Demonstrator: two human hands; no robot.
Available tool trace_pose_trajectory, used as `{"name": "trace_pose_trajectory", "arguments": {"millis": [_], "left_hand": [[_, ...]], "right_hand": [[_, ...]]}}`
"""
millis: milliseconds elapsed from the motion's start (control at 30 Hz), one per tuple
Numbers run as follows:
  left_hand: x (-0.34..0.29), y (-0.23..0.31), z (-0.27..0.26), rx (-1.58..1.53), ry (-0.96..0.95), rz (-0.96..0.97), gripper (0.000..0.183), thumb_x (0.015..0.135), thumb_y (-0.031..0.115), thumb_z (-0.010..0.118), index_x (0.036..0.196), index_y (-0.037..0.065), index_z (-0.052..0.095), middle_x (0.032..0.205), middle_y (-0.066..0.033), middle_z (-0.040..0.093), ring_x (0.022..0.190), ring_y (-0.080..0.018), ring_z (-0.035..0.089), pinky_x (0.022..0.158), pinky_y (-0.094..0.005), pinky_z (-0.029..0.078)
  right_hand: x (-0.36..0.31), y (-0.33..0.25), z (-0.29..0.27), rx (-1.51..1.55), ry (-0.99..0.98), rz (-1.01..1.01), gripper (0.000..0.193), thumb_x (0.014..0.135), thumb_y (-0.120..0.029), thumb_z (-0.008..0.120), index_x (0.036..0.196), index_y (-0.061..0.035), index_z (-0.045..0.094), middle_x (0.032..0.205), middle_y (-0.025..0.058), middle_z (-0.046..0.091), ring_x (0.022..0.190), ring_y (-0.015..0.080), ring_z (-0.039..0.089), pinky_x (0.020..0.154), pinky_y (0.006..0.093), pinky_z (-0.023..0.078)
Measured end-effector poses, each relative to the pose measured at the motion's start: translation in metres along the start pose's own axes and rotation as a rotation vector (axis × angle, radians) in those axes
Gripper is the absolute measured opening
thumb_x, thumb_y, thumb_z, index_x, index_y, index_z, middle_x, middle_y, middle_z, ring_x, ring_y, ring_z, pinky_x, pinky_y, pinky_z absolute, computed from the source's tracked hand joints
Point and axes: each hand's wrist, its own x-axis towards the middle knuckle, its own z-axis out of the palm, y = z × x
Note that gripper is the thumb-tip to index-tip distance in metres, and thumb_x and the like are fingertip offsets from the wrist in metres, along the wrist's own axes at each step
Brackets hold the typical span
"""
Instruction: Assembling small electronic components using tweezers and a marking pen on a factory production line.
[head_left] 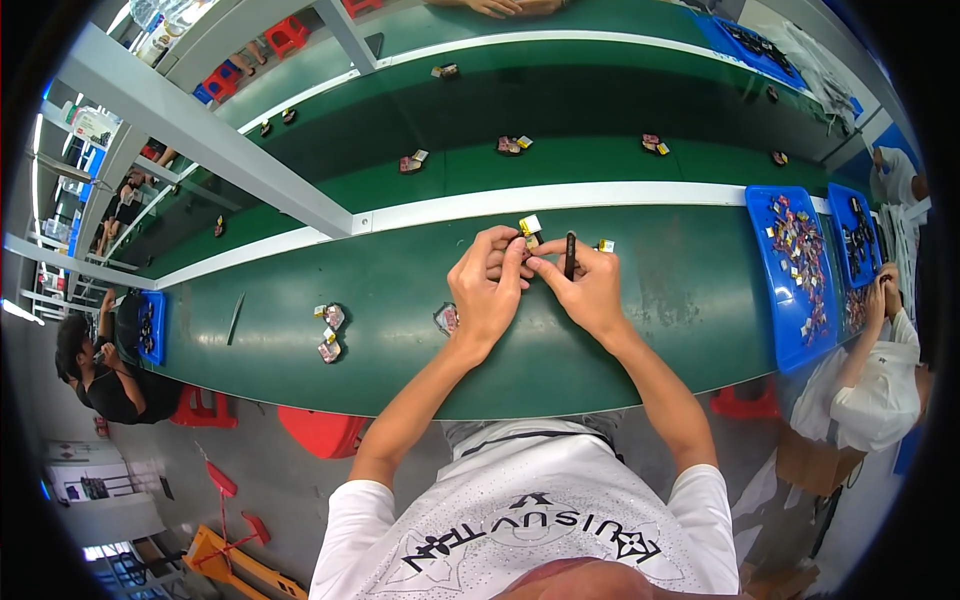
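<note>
My left hand (488,285) is closed on a small dark electronic part with a yellow-and-white tag (530,226), just in front of the white rail. The fingertips of my right hand (592,288) meet the same part from the other side. Upright in that hand is a slim black pen-like tool (570,256), whose exact kind I cannot make out. Beside my left wrist lies another small part (446,318), partly covered. Behind the right hand a yellow-and-white tagged piece (605,246) shows.
Two small parts (331,332) and a thin metal tool (235,318) lie to the left on the green table (400,375). A blue tray (783,345) of loose parts stands right. Beyond the white rail (560,195), scattered parts (514,145) sit on a green belt. People sit at both sides.
</note>
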Motion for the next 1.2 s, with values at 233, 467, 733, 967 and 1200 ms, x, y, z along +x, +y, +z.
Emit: {"name": "trace_pose_trajectory", "arguments": {"millis": [233,467,733,967,1200], "left_hand": [[-0.001,-0.001,0.002,-0.094,0.014,-0.038,0.016,0.098,0.004,0.065,0.108,-0.007,0.063,0.090,-0.0146,0.073,0.068,-0.0152,0.072,0.053,-0.0255,0.059],[-0.002,-0.012,0.009,0.103,0.126,0.241,0.015,0.093,-0.002,0.068,0.106,-0.007,0.064,0.092,-0.0152,0.073,0.069,-0.0175,0.074,0.056,-0.0272,0.061],[0.003,-0.013,0.007,0.404,0.176,0.601,0.017,0.088,-0.007,0.071,0.105,-0.007,0.066,0.091,-0.0149,0.072,0.069,-0.0189,0.074,0.059,-0.0273,0.062],[0.015,-0.002,-0.005,-0.147,0.159,-0.043,0.017,0.099,0.003,0.062,0.110,-0.009,0.058,0.091,-0.0168,0.071,0.070,-0.0190,0.072,0.058,-0.0270,0.061],[0.016,-0.004,-0.018,-0.309,0.123,-0.133,0.015,0.099,0.003,0.063,0.108,-0.008,0.061,0.088,-0.0158,0.071,0.067,-0.0169,0.071,0.055,-0.0260,0.058]], "right_hand": [[0.001,-0.001,-0.001,0.125,0.028,0.086,0.010,0.090,-0.011,0.077,0.090,-0.0023,0.073,0.050,-0.0026,0.051,0.045,0.0036,0.040,0.043,0.0265,0.029],[-0.005,-0.006,0.007,0.110,0.059,0.127,0.011,0.093,-0.011,0.074,0.092,-0.0012,0.071,0.058,-0.0006,0.060,0.049,0.0042,0.047,0.045,0.0260,0.032],[-0.003,-0.008,0.004,0.792,-0.151,0.614,0.018,0.099,-0.021,0.068,0.097,-0.0032,0.067,0.067,-0.0052,0.055,0.055,0.0023,0.044,0.048,0.0207,0.029],[0.004,-0.002,-0.009,0.915,-0.284,0.737,0.030,0.103,-0.030,0.059,0.099,-0.0008,0.065,0.077,0.0081,0.063,0.052,0.0070,0.049,0.048,0.0256,0.047],[0.019,-0.007,-0.026,1.014,-0.345,0.653,0.057,0.109,-0.049,0.038,0.119,0.0018,0.062,0.101,0.0172,0.067,0.078,0.0155,0.066,0.051,0.0265,0.060]]}}
